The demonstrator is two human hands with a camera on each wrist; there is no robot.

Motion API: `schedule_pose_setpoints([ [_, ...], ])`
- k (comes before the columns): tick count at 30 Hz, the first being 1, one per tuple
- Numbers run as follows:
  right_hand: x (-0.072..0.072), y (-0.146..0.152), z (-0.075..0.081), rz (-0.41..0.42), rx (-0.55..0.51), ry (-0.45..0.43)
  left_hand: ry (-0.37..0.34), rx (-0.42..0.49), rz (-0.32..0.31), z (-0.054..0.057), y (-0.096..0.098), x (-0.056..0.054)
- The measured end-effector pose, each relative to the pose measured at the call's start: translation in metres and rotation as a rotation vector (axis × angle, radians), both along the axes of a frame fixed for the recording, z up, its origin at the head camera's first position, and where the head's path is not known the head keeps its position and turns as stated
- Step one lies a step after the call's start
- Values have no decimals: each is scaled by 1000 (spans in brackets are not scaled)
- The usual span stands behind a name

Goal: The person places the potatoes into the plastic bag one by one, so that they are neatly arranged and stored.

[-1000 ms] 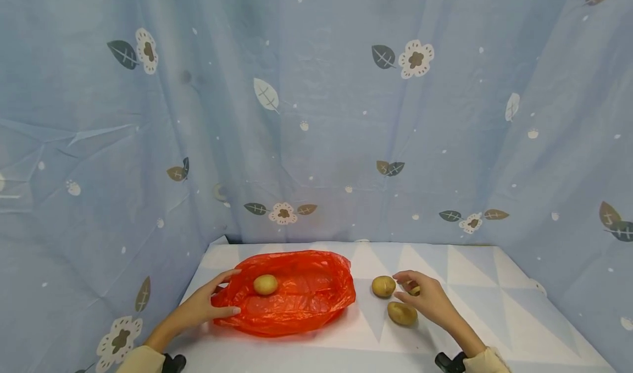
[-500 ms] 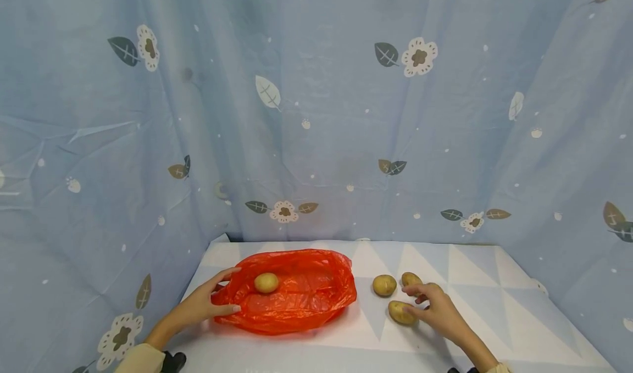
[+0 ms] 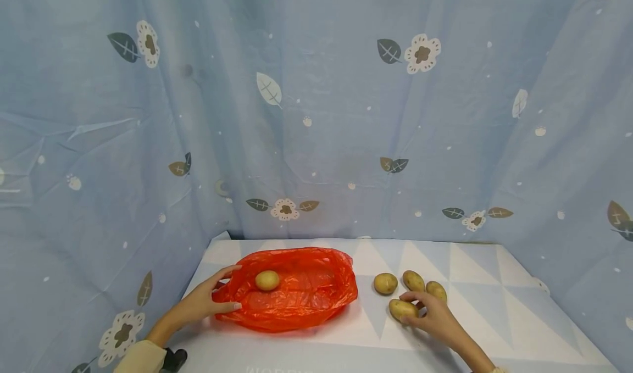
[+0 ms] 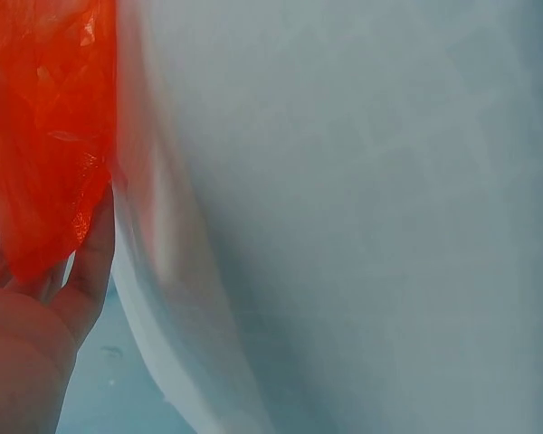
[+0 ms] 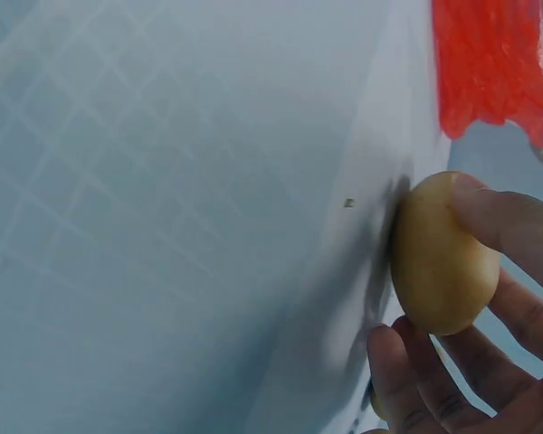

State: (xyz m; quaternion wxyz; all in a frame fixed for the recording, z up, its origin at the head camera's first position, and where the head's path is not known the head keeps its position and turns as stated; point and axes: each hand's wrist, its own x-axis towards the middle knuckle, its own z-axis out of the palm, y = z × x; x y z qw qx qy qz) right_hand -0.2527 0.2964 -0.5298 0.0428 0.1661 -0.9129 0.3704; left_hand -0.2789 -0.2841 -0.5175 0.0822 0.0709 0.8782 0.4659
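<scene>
A red plastic bag [image 3: 301, 299] lies spread with its mouth open, and one potato [image 3: 267, 280] sits in its left part. My left hand [image 3: 205, 301] holds the bag's left end, thumb on the near side and fingers on the far side; the left wrist view shows its fingers [image 4: 92, 262] against the red film. On the right, my right hand [image 3: 435, 318] pinches a potato [image 3: 399, 309] between thumb and fingers. In the right wrist view the thumb presses on that potato [image 5: 443, 258], which is close to the tabletop.
Just behind the right hand lie three more potatoes: one at left [image 3: 385, 283], one in the middle [image 3: 413, 280] and one at right [image 3: 437, 291]. A white and pale blue patterned cloth [image 3: 494, 323] covers the table. Blue printed curtains [image 3: 326, 115] enclose its back and sides.
My right hand has let go of a potato at the right of the group, drawn back toward me and taken hold of the nearest potato. The left hand stays at the bag.
</scene>
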Motion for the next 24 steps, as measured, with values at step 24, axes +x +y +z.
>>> schedule_pose_setpoints([
  [24, 2, -7, -9, -145, 7, -84, -8, -2, -25, 2, 0, 2],
])
